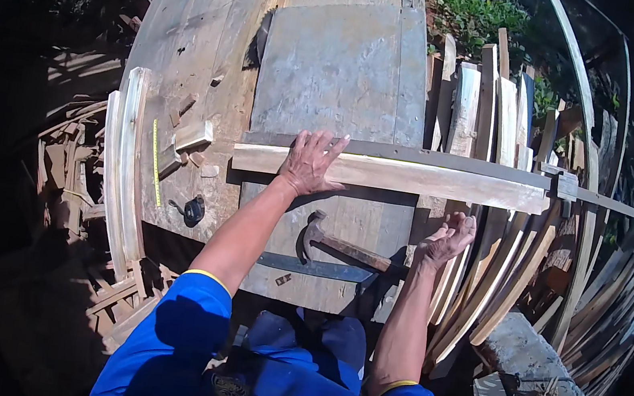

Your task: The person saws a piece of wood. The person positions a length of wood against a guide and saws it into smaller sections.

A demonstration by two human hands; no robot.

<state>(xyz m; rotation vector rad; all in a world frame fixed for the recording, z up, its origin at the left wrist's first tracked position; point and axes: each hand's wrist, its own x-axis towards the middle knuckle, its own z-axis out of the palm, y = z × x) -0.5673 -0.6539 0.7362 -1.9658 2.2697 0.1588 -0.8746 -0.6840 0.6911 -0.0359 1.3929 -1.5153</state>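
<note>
A pale wooden strip (409,178) lies crosswise over the bench, along the near side of a long grey metal bar (452,162). A metal block (566,186) sits on the bar near the strip's right end. My left hand (312,163) spans both, its fingers over the bar and its thumb at the strip's near edge, holding them. My right hand (447,239) is just nearer than the strip, apart from it, fingers curled in; whatever they may pinch is too small to tell. Between my forearms lies a claw hammer (350,247) with a wooden handle.
The plank bench (204,20) carries a grey board (327,70). Left on it are a black tape measure (192,210), its yellow blade (156,163) pulled out, and wood offcuts (193,135). Long slats (127,163) lean at the left edge; several boards (465,109) stand at the right.
</note>
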